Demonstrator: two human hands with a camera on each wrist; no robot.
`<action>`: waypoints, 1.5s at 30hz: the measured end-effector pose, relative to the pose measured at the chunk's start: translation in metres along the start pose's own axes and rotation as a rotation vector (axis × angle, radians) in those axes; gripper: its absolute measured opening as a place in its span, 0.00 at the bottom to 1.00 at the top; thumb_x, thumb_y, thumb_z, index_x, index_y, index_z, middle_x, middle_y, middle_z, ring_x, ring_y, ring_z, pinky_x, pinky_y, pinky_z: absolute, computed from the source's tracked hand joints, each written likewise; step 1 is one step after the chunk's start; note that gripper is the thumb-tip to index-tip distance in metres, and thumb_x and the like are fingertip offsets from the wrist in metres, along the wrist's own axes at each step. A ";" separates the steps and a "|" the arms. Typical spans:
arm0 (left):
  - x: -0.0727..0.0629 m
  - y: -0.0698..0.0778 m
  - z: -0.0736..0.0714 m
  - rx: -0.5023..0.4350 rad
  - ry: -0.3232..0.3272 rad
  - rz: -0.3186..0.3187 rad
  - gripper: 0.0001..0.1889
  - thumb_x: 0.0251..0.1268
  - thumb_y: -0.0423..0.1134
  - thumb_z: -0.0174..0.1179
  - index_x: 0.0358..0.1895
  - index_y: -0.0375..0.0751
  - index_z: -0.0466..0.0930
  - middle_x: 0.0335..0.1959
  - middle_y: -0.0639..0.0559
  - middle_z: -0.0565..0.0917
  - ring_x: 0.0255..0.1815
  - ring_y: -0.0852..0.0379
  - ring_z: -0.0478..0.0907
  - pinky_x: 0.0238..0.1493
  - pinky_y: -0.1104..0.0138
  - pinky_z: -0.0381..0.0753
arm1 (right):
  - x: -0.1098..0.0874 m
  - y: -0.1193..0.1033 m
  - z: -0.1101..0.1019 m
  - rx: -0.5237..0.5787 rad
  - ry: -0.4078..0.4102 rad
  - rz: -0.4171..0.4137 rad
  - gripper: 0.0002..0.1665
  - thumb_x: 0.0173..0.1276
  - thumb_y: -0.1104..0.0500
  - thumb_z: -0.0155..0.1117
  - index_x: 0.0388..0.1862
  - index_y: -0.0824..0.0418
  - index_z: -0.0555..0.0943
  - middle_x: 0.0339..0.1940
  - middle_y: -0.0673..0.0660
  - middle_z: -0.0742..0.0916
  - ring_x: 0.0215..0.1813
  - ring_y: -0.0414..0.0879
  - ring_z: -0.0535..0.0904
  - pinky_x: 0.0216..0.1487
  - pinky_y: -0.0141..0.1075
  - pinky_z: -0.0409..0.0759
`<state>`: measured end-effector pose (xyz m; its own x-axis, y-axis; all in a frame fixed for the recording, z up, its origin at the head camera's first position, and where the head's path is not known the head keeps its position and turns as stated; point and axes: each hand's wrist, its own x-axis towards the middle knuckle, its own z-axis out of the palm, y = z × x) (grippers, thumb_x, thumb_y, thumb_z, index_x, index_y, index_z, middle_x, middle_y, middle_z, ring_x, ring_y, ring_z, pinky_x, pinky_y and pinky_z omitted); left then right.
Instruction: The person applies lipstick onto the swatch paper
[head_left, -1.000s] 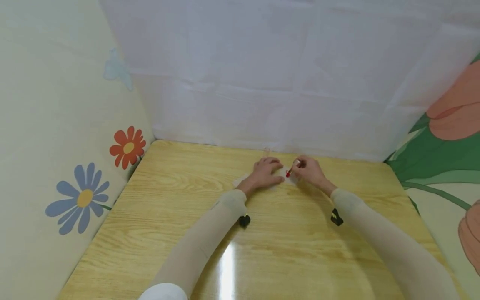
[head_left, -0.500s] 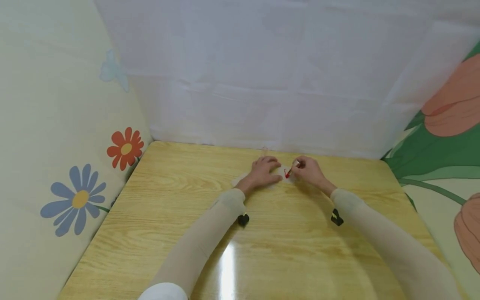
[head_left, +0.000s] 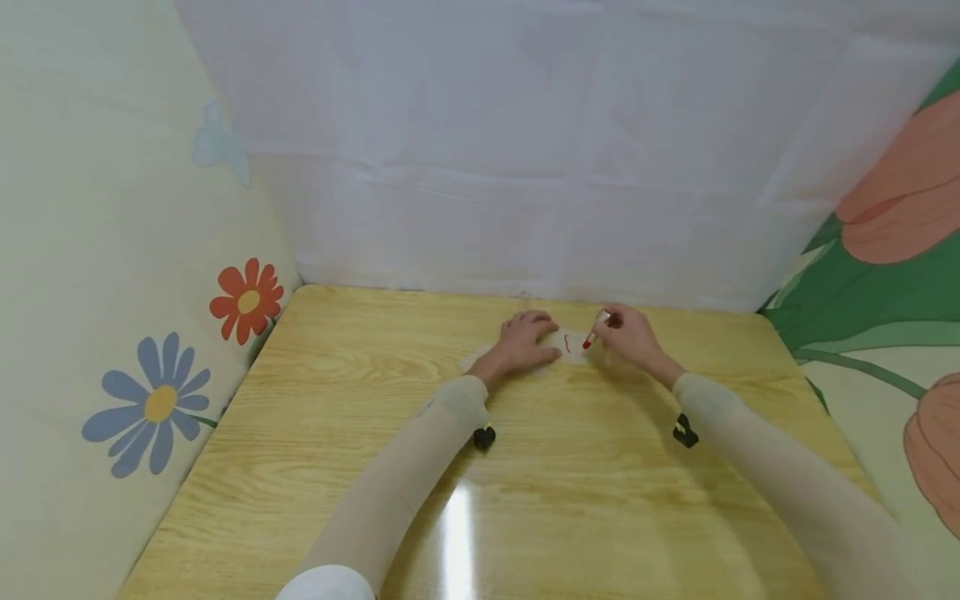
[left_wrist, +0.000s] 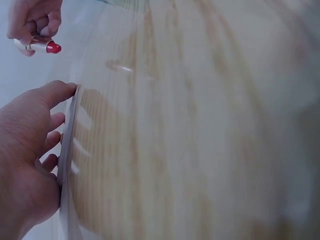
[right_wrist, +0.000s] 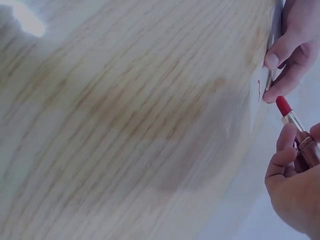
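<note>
In the head view my right hand [head_left: 630, 335] pinches a lipstick [head_left: 592, 333] with a pale, shiny case. Its red tip [right_wrist: 283, 106] points down at the right part of a white sheet [head_left: 573, 343]. A thin curved red mark [head_left: 567, 343] shows on that sheet, left of the tip. My left hand [head_left: 527, 340] lies over the sheet with thumb and fingers spread, pressing it to the table and hiding its middle. A white end of it pokes out beside the left wrist. Up close, the left thumb and fingers lie along a thin pale edge [left_wrist: 67, 150].
The wood-grain table [head_left: 570, 483] ends at a white cloth backdrop [head_left: 450, 167] just beyond both hands. Flower-printed cloth [head_left: 161, 404] hangs at the left and right sides. A small pale see-through thing [head_left: 525, 297] lies behind the left hand, near the back edge.
My right hand has drawn the lipstick back toward the right, lifting its tip away from the red mark now showing on the sheet. My left hand stays in place.
</note>
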<state>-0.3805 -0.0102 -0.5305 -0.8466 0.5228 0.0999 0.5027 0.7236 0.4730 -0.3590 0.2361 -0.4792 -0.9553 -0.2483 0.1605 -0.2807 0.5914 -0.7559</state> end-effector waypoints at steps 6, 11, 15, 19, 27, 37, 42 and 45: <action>0.003 0.002 -0.001 0.022 0.007 0.002 0.31 0.70 0.55 0.59 0.72 0.48 0.72 0.76 0.48 0.63 0.75 0.46 0.55 0.69 0.47 0.54 | -0.005 0.001 -0.005 0.023 0.035 -0.021 0.08 0.67 0.62 0.61 0.43 0.64 0.81 0.32 0.61 0.86 0.28 0.53 0.82 0.28 0.38 0.76; 0.002 0.004 -0.001 0.043 0.005 -0.001 0.30 0.71 0.54 0.58 0.72 0.48 0.72 0.75 0.48 0.64 0.75 0.46 0.55 0.69 0.47 0.54 | -0.010 0.002 -0.008 0.025 0.042 -0.030 0.06 0.68 0.61 0.60 0.41 0.62 0.81 0.32 0.66 0.86 0.28 0.52 0.81 0.27 0.37 0.74; 0.001 0.006 -0.005 0.030 0.018 -0.005 0.31 0.71 0.54 0.56 0.73 0.45 0.71 0.75 0.47 0.65 0.75 0.45 0.55 0.69 0.47 0.54 | -0.010 0.001 -0.009 0.044 0.053 -0.022 0.07 0.68 0.61 0.60 0.41 0.62 0.80 0.33 0.67 0.85 0.27 0.51 0.80 0.27 0.37 0.73; 0.000 0.009 -0.010 -0.007 0.055 -0.016 0.30 0.71 0.52 0.56 0.72 0.42 0.70 0.74 0.45 0.67 0.75 0.44 0.57 0.69 0.46 0.54 | -0.010 -0.004 -0.012 0.076 0.061 -0.037 0.07 0.69 0.60 0.60 0.42 0.62 0.80 0.34 0.69 0.84 0.29 0.58 0.80 0.28 0.39 0.72; 0.001 0.011 -0.009 0.000 0.035 -0.051 0.31 0.71 0.54 0.57 0.73 0.43 0.68 0.74 0.46 0.66 0.75 0.45 0.57 0.71 0.47 0.54 | -0.014 -0.007 -0.017 0.086 0.053 -0.054 0.08 0.71 0.60 0.59 0.44 0.62 0.80 0.36 0.72 0.84 0.33 0.68 0.80 0.27 0.39 0.73; -0.002 0.015 -0.016 -0.055 -0.054 -0.043 0.32 0.73 0.54 0.56 0.75 0.44 0.66 0.76 0.44 0.64 0.77 0.44 0.55 0.75 0.49 0.49 | -0.014 -0.007 -0.018 0.091 0.090 -0.073 0.07 0.69 0.62 0.60 0.43 0.64 0.81 0.33 0.68 0.84 0.31 0.65 0.81 0.25 0.37 0.73; -0.008 0.017 -0.027 -0.035 -0.044 -0.014 0.32 0.73 0.51 0.58 0.74 0.41 0.66 0.75 0.41 0.65 0.76 0.43 0.58 0.74 0.49 0.53 | -0.012 -0.010 -0.019 0.102 0.082 -0.092 0.09 0.71 0.61 0.60 0.44 0.64 0.81 0.35 0.69 0.85 0.33 0.69 0.80 0.27 0.37 0.74; -0.013 0.018 -0.032 -0.027 -0.043 -0.002 0.31 0.73 0.50 0.59 0.74 0.41 0.67 0.74 0.41 0.66 0.75 0.43 0.59 0.73 0.47 0.55 | -0.012 -0.014 -0.020 0.109 0.078 -0.098 0.09 0.71 0.61 0.60 0.45 0.64 0.81 0.35 0.69 0.85 0.34 0.70 0.80 0.27 0.37 0.75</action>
<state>-0.3663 -0.0181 -0.4948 -0.8389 0.5409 0.0610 0.4955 0.7125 0.4968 -0.3450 0.2457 -0.4579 -0.9292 -0.2382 0.2826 -0.3656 0.4796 -0.7977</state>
